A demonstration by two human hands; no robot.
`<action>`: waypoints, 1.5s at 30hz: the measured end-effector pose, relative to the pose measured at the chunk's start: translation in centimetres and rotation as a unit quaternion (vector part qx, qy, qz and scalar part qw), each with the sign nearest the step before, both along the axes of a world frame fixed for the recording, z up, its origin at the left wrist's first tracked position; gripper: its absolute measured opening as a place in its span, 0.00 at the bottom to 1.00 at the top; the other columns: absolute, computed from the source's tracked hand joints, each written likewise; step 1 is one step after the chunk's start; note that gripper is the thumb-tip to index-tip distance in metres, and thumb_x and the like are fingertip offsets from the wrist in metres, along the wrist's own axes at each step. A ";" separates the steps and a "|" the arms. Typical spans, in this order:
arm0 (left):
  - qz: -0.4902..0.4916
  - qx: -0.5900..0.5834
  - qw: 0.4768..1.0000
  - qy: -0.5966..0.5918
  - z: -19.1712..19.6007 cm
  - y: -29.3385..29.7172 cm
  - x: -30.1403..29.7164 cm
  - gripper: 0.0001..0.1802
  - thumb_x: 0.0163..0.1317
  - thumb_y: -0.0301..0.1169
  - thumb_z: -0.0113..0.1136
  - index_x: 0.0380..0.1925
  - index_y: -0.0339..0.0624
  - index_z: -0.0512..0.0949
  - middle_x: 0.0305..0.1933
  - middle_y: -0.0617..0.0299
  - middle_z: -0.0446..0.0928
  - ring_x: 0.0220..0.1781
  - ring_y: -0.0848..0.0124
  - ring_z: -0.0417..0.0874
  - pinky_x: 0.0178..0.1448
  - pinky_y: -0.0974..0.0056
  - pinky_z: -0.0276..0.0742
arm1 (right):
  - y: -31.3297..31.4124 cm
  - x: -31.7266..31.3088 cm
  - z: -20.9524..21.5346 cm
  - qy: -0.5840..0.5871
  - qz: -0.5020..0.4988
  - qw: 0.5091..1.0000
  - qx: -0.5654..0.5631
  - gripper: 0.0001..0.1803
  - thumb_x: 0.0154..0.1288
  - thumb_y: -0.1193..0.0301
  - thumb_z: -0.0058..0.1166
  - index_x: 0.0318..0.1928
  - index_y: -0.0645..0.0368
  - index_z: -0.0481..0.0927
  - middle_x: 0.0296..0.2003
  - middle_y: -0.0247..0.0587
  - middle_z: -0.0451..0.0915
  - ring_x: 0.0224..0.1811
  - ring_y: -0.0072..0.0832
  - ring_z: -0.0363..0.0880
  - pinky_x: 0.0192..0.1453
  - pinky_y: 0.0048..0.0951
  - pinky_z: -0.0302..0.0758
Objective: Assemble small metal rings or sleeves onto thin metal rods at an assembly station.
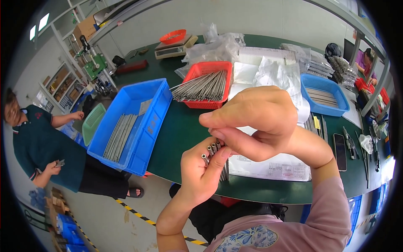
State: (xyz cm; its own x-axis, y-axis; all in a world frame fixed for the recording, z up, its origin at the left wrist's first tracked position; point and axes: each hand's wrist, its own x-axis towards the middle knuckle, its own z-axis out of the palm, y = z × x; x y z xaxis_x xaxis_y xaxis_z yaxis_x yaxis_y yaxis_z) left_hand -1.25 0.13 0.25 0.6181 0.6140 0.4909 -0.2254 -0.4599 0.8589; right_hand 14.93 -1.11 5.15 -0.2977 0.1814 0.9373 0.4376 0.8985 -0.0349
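Observation:
My left hand (198,170) is closed round several thin metal rods (205,158). Their shiny ends, which look hollow, poke up between thumb and fingers, and the shafts run down behind the hand. Just above and to the right, my right hand (262,119) is pinched, thumb against forefinger, by the rod ends. Whatever sits in that pinch is hidden by the fingers. Beyond my hands, a red basket (228,86) is heaped with similar rods. A large blue bin (145,140) to its left holds more rods in a neat row.
Printed sheets (277,168) lie under my hands on the green table (161,157). To the right are a blue tray (323,110) of rods, a phone (340,152) and hand tools. A scale (174,48) and plastic bags stand behind. A co-worker (46,143) stands left, holding small metal parts.

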 end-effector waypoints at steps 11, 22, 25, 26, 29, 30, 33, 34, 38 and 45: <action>0.025 0.042 0.998 -0.024 -0.2 0.0 0.5 0.11 0.64 0.30 0.50 0.31 0.31 0.74 0.24 0.65 0.74 0.26 0.82 0.67 0.29 0.76 0.63 | 0.0 0.3 0.5 0.009 0.021 0.999 -0.024 0.08 0.40 0.83 0.55 0.27 0.65 0.78 0.21 0.42 0.80 0.16 0.26 0.77 0.19 0.19 0.71; 0.011 0.009 1.000 -0.027 -0.4 -0.1 0.5 0.12 0.64 0.32 0.51 0.31 0.31 0.73 0.24 0.65 0.73 0.26 0.82 0.66 0.29 0.76 0.62 | -0.9 0.1 -0.4 0.025 -0.049 0.998 -0.021 0.09 0.43 0.81 0.53 0.29 0.59 0.77 0.17 0.38 0.74 0.16 0.29 0.74 0.16 0.24 0.66; 0.013 0.014 0.999 -0.034 -0.2 -0.4 0.6 0.12 0.64 0.32 0.51 0.32 0.30 0.74 0.26 0.63 0.75 0.27 0.81 0.70 0.32 0.75 0.66 | -1.1 -0.2 -0.4 0.054 -0.008 0.998 -0.043 0.08 0.45 0.81 0.53 0.29 0.61 0.77 0.18 0.39 0.75 0.18 0.30 0.75 0.19 0.24 0.68; 0.013 0.022 0.999 -0.041 -0.2 -0.4 0.6 0.13 0.64 0.32 0.51 0.32 0.30 0.74 0.27 0.62 0.77 0.29 0.80 0.73 0.34 0.74 0.68 | -1.2 -0.4 -0.6 0.054 -0.008 0.998 -0.041 0.08 0.45 0.81 0.53 0.29 0.61 0.77 0.18 0.39 0.75 0.18 0.30 0.75 0.19 0.24 0.68; 0.015 0.014 0.998 -0.051 -0.2 -0.4 0.6 0.13 0.64 0.32 0.50 0.33 0.30 0.75 0.29 0.59 0.79 0.32 0.77 0.77 0.38 0.73 0.71 | -1.5 -0.4 -0.8 0.131 0.055 0.969 -0.204 0.06 0.47 0.80 0.54 0.30 0.63 0.77 0.20 0.41 0.76 0.22 0.32 0.77 0.22 0.24 0.70; 0.016 0.015 0.998 -0.051 0.0 -0.5 0.6 0.13 0.64 0.32 0.50 0.33 0.30 0.75 0.29 0.59 0.79 0.32 0.77 0.77 0.38 0.73 0.71 | -1.6 0.0 -0.5 0.084 0.038 0.978 -0.184 0.06 0.48 0.80 0.55 0.30 0.64 0.77 0.21 0.41 0.77 0.23 0.31 0.78 0.24 0.24 0.71; -0.012 -0.008 0.999 -0.045 0.2 -0.5 0.6 0.13 0.64 0.32 0.50 0.34 0.29 0.76 0.30 0.57 0.79 0.33 0.76 0.78 0.40 0.73 0.72 | -1.6 0.0 -0.5 0.047 0.019 0.986 -0.159 0.05 0.49 0.80 0.54 0.30 0.64 0.77 0.23 0.40 0.78 0.24 0.29 0.79 0.26 0.24 0.73; -0.009 0.001 0.999 -0.034 0.0 -0.3 0.5 0.13 0.64 0.32 0.50 0.34 0.29 0.76 0.30 0.57 0.79 0.33 0.76 0.78 0.40 0.73 0.73 | -1.5 0.0 -0.5 0.055 0.016 0.986 -0.153 0.05 0.50 0.81 0.54 0.30 0.64 0.77 0.23 0.39 0.78 0.24 0.27 0.79 0.27 0.24 0.73; -0.032 -0.052 0.997 -0.053 0.6 -0.9 1.2 0.13 0.64 0.32 0.50 0.34 0.29 0.76 0.30 0.58 0.79 0.34 0.76 0.79 0.40 0.72 0.73 | -2.3 0.0 1.4 0.168 0.067 0.971 -0.157 0.02 0.56 0.80 0.52 0.30 0.66 0.75 0.25 0.42 0.78 0.26 0.24 0.78 0.31 0.22 0.74; -0.006 0.003 1.000 -0.007 -0.2 -0.1 0.5 0.12 0.64 0.30 0.49 0.34 0.30 0.76 0.31 0.58 0.80 0.35 0.74 0.79 0.41 0.71 0.74 | -2.0 -0.3 0.3 0.149 0.087 0.949 -0.265 0.04 0.54 0.79 0.55 0.27 0.67 0.75 0.24 0.39 0.78 0.25 0.20 0.76 0.29 0.21 0.73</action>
State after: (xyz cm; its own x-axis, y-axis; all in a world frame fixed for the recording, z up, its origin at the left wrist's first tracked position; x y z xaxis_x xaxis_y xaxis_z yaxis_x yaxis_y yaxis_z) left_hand -0.72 -0.02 0.07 0.6191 0.6036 0.5023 -0.2423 -0.4616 0.8534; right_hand 14.65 -3.12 5.43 -0.1025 0.6238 0.7749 0.1837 0.7774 -0.6015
